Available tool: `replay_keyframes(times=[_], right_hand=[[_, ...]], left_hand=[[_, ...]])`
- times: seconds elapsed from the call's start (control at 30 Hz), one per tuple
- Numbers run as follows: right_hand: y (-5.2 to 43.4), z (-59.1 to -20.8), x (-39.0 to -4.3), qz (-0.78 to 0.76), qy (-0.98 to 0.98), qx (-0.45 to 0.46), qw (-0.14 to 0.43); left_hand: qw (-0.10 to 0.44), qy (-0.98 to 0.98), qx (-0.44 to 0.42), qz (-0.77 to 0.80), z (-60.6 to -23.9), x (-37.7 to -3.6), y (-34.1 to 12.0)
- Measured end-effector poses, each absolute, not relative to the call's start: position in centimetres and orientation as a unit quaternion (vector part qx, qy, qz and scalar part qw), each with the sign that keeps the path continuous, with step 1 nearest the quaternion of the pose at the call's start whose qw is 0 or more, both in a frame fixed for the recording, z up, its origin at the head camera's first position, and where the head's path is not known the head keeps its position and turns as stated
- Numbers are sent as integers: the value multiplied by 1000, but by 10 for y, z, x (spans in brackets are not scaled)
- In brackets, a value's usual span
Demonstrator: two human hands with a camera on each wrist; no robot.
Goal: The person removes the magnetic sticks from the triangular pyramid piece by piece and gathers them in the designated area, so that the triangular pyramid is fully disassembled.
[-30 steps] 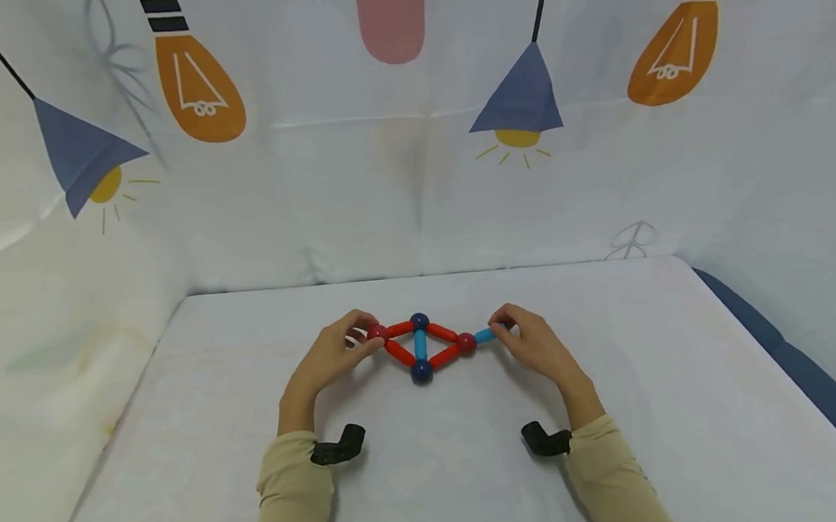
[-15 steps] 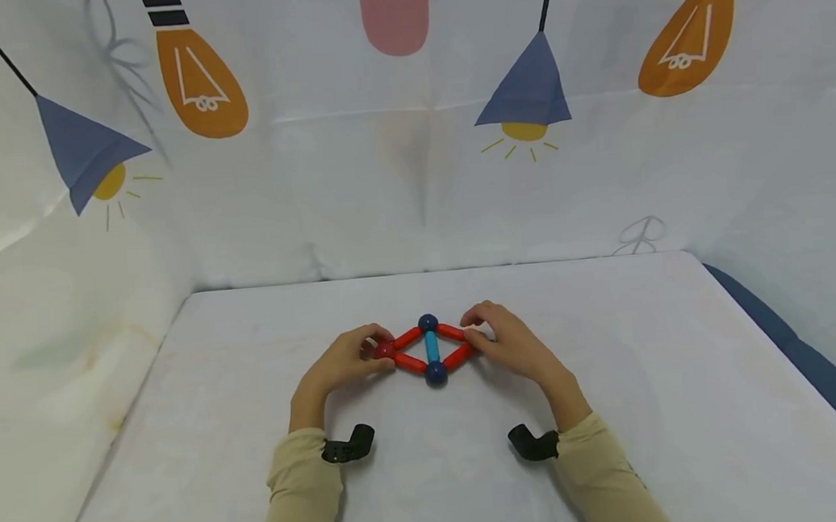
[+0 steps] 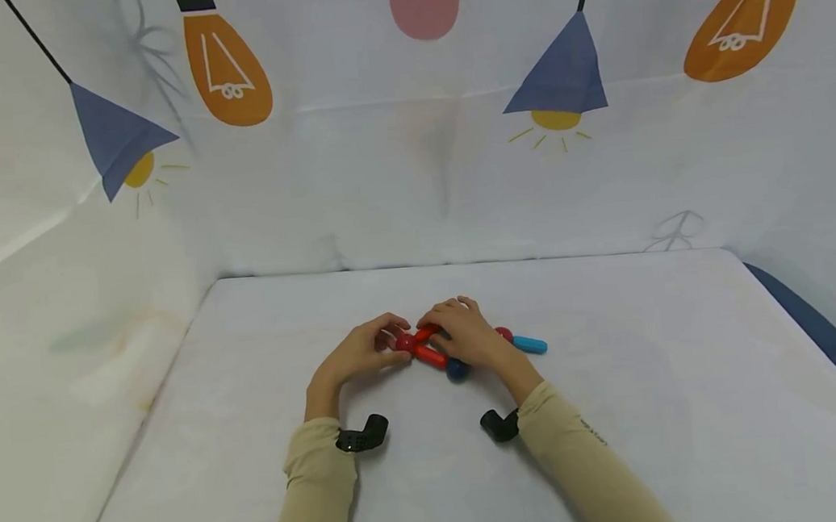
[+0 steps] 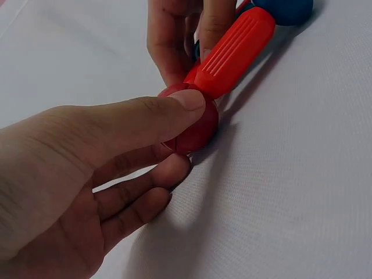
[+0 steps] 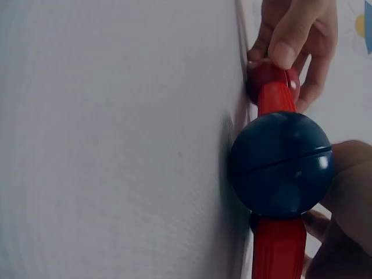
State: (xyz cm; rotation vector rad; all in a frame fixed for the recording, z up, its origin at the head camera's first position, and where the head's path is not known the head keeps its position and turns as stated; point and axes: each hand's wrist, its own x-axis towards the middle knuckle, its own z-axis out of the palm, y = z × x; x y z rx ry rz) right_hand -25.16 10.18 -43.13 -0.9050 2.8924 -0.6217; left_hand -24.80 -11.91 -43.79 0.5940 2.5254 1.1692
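Left hand (image 3: 357,356) pinched red ball (image 4: 195,123) between thumb and fingers; right hand (image 3: 467,334) curled over rod frame (image 3: 432,355) just beside. Risked popping magnetic joints apart if pulled unevenly.

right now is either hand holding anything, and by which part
The left hand pinches the red plastic ball at the left end of the red-and-blue rod-and-ball figure, thumb on top. The right hand covers the figure's middle; its exact hold cannot be told.
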Motion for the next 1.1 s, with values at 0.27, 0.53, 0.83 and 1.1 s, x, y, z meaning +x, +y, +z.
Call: replay_keyframes(times=[0.27, 0.53, 0.83, 1.1], right_hand=[[100, -432, -250, -208, 935, -288, 4], [108, -434, -251, -226, 936, -271, 24], [115, -422, -206, -228, 939, -257, -35], [111, -428, -191, -173, 952, -251, -4]], left_hand=[[153, 879, 206, 403, -437, -246, -119], [188, 874, 215, 392, -435, -243, -120], [187, 873, 225, 389, -435, -245, -119], [183, 873, 228, 391, -440, -244, -118]])
